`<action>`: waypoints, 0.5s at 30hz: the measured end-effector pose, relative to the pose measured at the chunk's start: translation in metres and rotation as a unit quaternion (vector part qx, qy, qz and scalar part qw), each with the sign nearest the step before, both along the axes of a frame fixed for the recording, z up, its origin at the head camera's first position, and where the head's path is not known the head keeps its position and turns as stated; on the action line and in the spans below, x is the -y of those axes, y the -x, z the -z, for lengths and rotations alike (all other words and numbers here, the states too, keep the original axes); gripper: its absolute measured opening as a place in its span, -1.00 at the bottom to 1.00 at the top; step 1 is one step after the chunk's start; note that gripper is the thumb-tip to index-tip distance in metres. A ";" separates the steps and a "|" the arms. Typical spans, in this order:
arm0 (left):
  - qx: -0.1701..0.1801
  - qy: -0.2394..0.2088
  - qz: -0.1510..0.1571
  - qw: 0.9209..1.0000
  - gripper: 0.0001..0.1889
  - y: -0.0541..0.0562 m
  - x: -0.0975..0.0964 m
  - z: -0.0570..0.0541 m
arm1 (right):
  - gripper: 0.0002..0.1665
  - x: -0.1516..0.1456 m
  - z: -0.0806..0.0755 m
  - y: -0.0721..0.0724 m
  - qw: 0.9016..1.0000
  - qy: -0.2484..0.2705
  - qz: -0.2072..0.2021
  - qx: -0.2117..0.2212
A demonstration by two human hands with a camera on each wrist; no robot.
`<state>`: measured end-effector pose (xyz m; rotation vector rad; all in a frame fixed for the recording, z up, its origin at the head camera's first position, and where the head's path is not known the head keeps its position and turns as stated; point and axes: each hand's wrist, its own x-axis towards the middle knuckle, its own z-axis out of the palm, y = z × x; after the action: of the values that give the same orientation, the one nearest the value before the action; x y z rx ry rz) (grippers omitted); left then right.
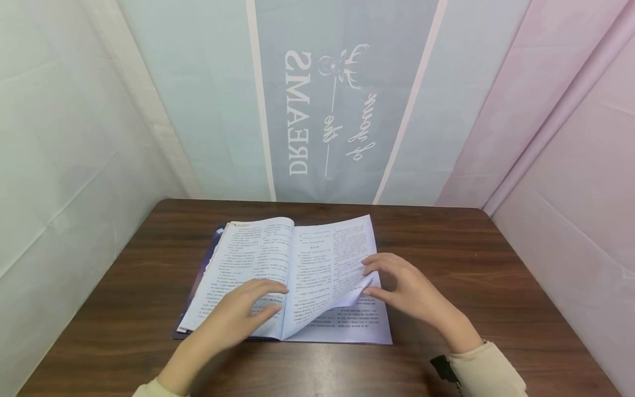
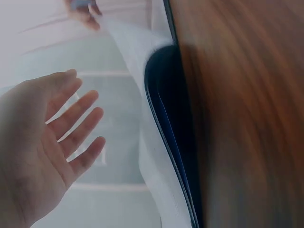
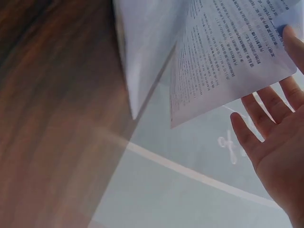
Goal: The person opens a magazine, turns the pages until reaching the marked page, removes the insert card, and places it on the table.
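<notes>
An open magazine (image 1: 265, 248) with printed text and a dark blue cover lies on the table. My right hand (image 1: 409, 286) pinches the outer edge of a right-hand page (image 1: 322, 270), whose lower corner is lifted and bent over. In the right wrist view the thumb lies on one face of this page (image 3: 223, 66) and the fingers are on the other side. My left hand (image 1: 240, 311) hovers over the lower part of the left page, its fingers loosely bent and holding nothing. The left wrist view has this hand (image 2: 52, 133) apart from the magazine.
The brown wooden table (image 1: 446, 248) extends around the magazine. Behind it hangs a pale curtain (image 1: 337, 187) with white lettering and a deer's head, and light cloth walls (image 1: 74, 165) close off both sides.
</notes>
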<state>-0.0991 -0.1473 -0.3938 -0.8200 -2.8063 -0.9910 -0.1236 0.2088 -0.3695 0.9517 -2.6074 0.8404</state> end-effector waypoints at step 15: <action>-0.119 -0.068 0.093 0.986 -0.55 0.002 -0.060 -0.019 | -0.54 0.025 -0.027 -0.005 1.000 -0.013 0.009 -0.020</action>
<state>-0.1011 -0.0875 -0.3746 -1.1155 -2.4687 -1.0202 -0.1190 0.1837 -0.3430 0.9403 -2.5947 0.7777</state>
